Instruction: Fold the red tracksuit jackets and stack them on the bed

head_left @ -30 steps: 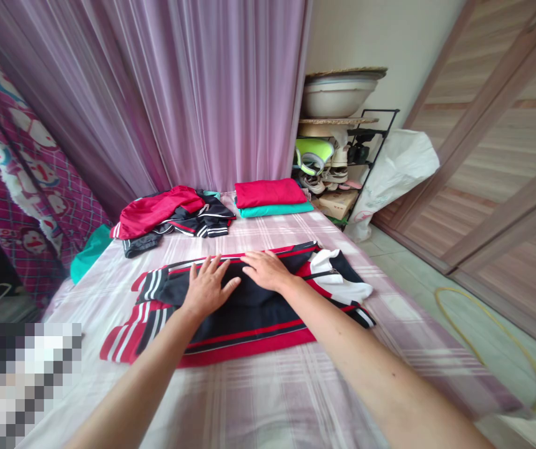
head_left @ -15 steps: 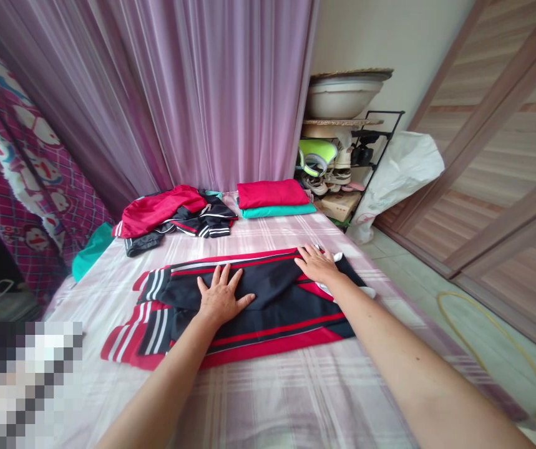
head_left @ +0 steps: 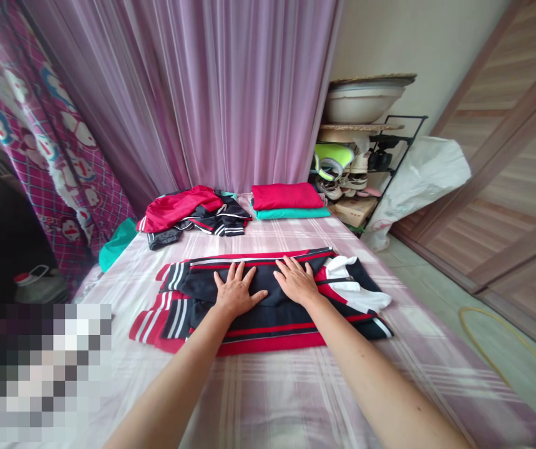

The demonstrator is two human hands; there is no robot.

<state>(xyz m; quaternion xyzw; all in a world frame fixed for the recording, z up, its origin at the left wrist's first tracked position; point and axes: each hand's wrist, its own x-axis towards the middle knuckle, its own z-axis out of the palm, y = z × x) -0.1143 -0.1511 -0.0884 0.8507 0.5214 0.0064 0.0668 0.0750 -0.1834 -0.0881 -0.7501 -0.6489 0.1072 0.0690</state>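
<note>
A black and red jacket (head_left: 272, 321) with white stripes lies folded lengthwise on the pink checked bed (head_left: 272, 399). Its white collar (head_left: 359, 293) shows at the right end. My left hand (head_left: 237, 293) lies flat on the jacket's middle with fingers spread. Just beside it, my right hand (head_left: 296, 280) also rests flat and open on the dark cloth. Neither hand holds anything.
A loose heap of red and black clothes (head_left: 193, 212) lies at the back left. A folded red and teal stack (head_left: 289, 201) sits at the back middle. A shoe rack (head_left: 365, 168) with a basin on top stands right of the lilac curtain (head_left: 221, 93). A teal cloth (head_left: 116, 243) hangs off the left edge.
My right hand slid out to the jacket's collar end and has come back next to my left hand at the middle. The view has shifted slightly left.
</note>
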